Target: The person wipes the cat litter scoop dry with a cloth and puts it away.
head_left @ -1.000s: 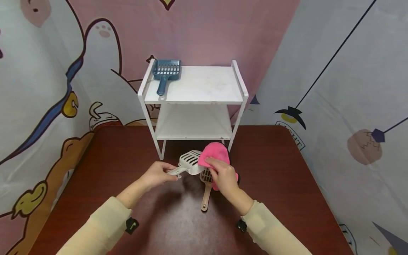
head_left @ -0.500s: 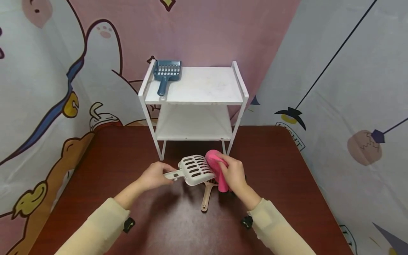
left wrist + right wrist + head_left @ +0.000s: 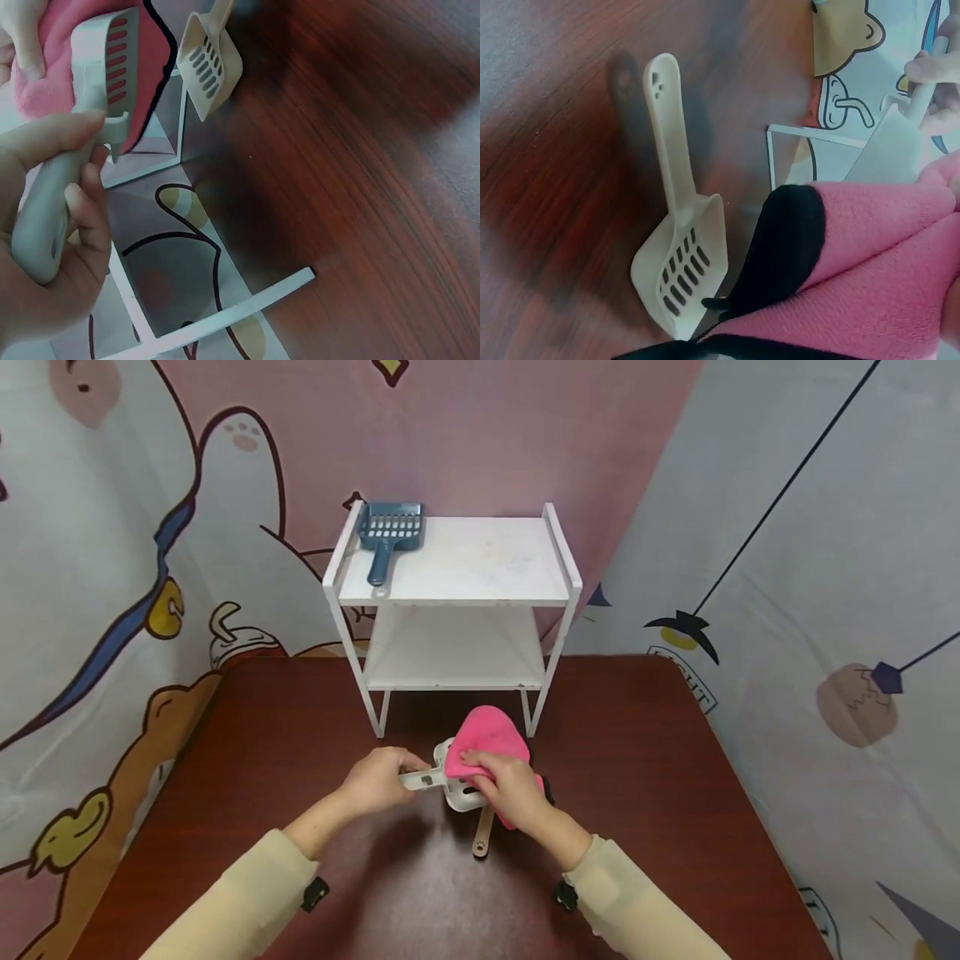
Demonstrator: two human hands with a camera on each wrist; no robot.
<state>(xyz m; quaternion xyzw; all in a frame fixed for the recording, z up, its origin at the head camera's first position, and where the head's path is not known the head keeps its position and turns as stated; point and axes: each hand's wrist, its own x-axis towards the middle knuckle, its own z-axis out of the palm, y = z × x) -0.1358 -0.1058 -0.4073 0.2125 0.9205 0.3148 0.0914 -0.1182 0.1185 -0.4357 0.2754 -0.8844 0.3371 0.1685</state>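
My left hand (image 3: 377,781) grips the handle of a white slotted litter scoop (image 3: 467,798), held above the table. In the left wrist view the fingers wrap round that scoop's handle (image 3: 46,214). With my right hand (image 3: 517,787) I hold a pink cloth (image 3: 489,735) with dark edging against the scoop's slotted head, covering much of it. A beige litter scoop (image 3: 676,161) lies on the table beneath; its slotted head is hidden in the head view but shows in both wrist views.
A white two-tier shelf (image 3: 456,683) stands at the back of the brown table (image 3: 637,760). On its top tier, at the left, lies a blue litter scoop (image 3: 392,531). Cartoon-printed sheets (image 3: 480,435) hang behind and at the sides.
The cloth has gone from the white scoop's right edge to across its head, as my right hand shifted left. The white scoop's tilt has changed. The beige and blue scoops stay put.
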